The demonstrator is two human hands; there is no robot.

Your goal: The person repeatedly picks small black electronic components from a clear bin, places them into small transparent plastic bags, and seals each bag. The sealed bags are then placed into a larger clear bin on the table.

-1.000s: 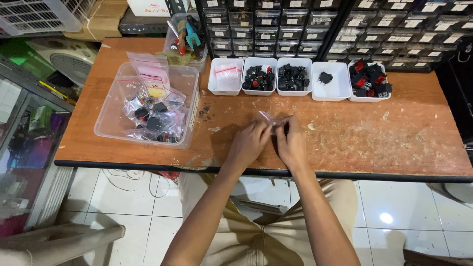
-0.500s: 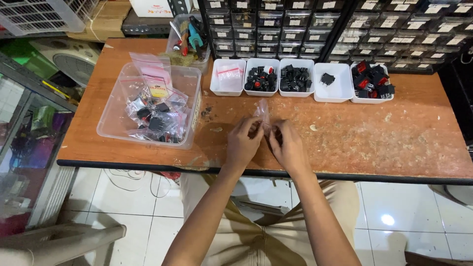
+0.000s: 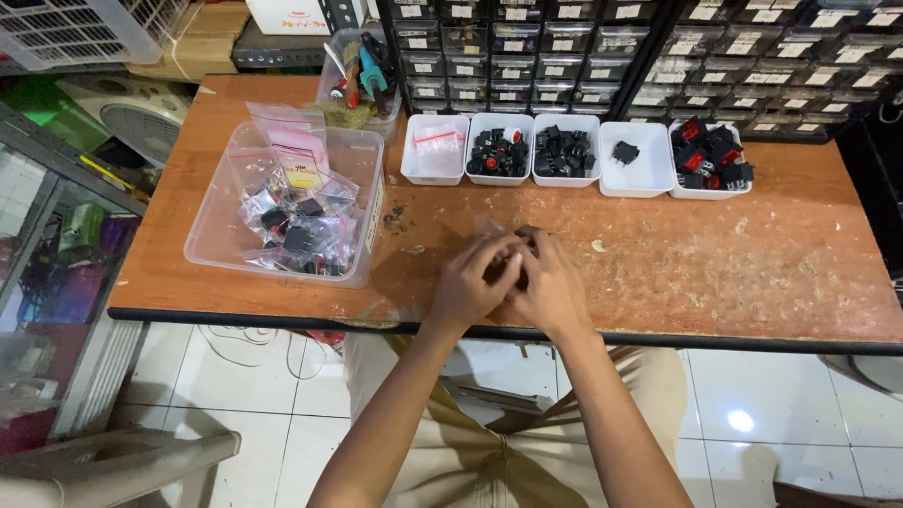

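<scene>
Between the two hands, just above the desk [image 3: 658, 273] edge, sat a small clear plastic bag [image 3: 491, 229]; the left hand [image 3: 473, 282] and right hand [image 3: 548, 287] pinched it together, fingers closed on it; it might have slipped or spilled, since the film looked thin; beyond the hands stood white trays [image 3: 636, 179] of switches; left, a clear tub [image 3: 226, 254].

Landmark: worn orange-brown surface [image 3: 658, 273]
Left part of surface: clear plastic tub [image 3: 218, 246] of bagged black parts
Far edge of surface: five white trays [image 3: 576, 177] in a row holding black and red switches
Behind trays: drawer cabinet [image 3: 527, 47]
Far left corner of surface: tool cup [image 3: 357, 75]
</scene>
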